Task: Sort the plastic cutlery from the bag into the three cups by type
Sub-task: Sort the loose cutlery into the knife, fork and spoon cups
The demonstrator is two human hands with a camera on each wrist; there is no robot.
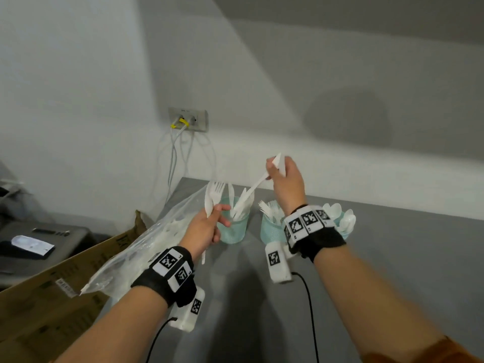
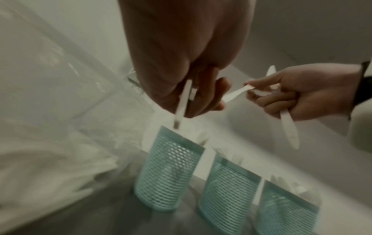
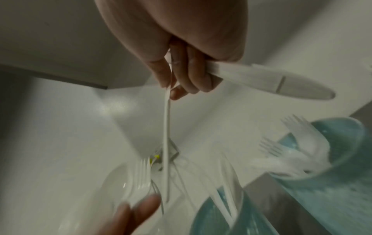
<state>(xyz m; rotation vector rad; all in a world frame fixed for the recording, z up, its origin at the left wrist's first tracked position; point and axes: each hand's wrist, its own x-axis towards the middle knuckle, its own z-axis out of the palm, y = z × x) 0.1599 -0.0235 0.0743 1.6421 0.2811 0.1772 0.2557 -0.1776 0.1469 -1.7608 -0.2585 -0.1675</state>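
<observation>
we see three teal mesh cups in a row on the smooth grey table [image 1: 392, 258]: the knife cup [image 1: 234, 229] at nine o'clock of the fork cup [image 1: 272, 229], and the spoon cup [image 1: 345, 226] at its three o'clock, partly hidden by the right wrist. our right hand [image 1: 286, 182] pinches one thin white plastic knife [image 1: 252, 188] slanting down toward the knife cup and clasps a second one in its curled fingers. our left hand [image 1: 207, 229] grips a white fork and spoon [image 1: 213, 197] upright, at three o'clock of the crinkled clear bag [image 1: 146, 244] of cutlery lying against a cardboard box [image 1: 47, 297].
</observation>
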